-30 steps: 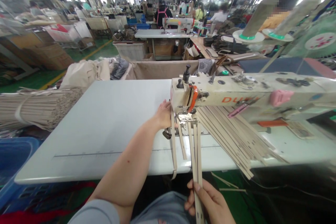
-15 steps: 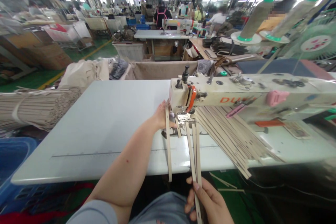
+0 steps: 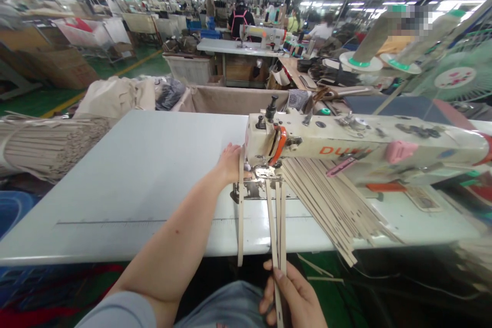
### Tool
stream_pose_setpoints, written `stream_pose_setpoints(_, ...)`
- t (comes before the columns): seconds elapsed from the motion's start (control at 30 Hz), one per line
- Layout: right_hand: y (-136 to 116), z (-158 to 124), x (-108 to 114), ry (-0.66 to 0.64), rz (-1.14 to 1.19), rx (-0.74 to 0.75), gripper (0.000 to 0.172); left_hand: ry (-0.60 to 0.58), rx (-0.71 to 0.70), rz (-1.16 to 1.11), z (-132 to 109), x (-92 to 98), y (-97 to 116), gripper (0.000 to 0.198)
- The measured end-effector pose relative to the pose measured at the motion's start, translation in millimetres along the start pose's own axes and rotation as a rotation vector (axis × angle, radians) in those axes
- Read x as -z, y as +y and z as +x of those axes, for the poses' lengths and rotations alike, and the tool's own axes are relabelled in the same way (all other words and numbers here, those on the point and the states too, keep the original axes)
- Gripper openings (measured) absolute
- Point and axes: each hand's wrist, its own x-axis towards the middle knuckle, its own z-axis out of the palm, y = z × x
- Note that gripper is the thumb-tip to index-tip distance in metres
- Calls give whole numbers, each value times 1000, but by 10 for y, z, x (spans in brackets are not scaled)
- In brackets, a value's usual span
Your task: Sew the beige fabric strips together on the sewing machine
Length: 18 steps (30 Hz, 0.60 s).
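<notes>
While the left hand rests on the white table just beside the sewing machine head, fingers closed on the top of a hanging strip that drops past the table edge, the right hand, below that edge, grips the paired strips, which run up to the presser foot. A pile of strips fans out under the machine's arm.

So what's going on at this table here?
A person sits at an industrial sewing machine. Their left hand holds one beige strap beside the presser foot; it hangs over the table edge. Their right hand grips two more straps running down from that foot. A pile of straps lies under the machine's arm.
</notes>
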Motion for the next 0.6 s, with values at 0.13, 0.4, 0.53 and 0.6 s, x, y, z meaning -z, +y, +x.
stream_pose_setpoints(0.13, 30, 24, 38, 6, -34, 2, 69, 1, 38, 1, -1, 42, 59, 86)
stream_pose_setpoints(0.4, 36, 40, 55, 6, -34, -13, 71, -2, 25, -3, -26, 96, 113, 77)
stream_pose_setpoints(0.53, 41, 43, 56, 23, -30, 11, 75, -3, 17, 9, -5, 48, 75, 81)
stream_pose_setpoints(0.6, 52, 47, 66, 33, -44, 24, 77, 1, 6, -2, 25, 9, 34, 78)
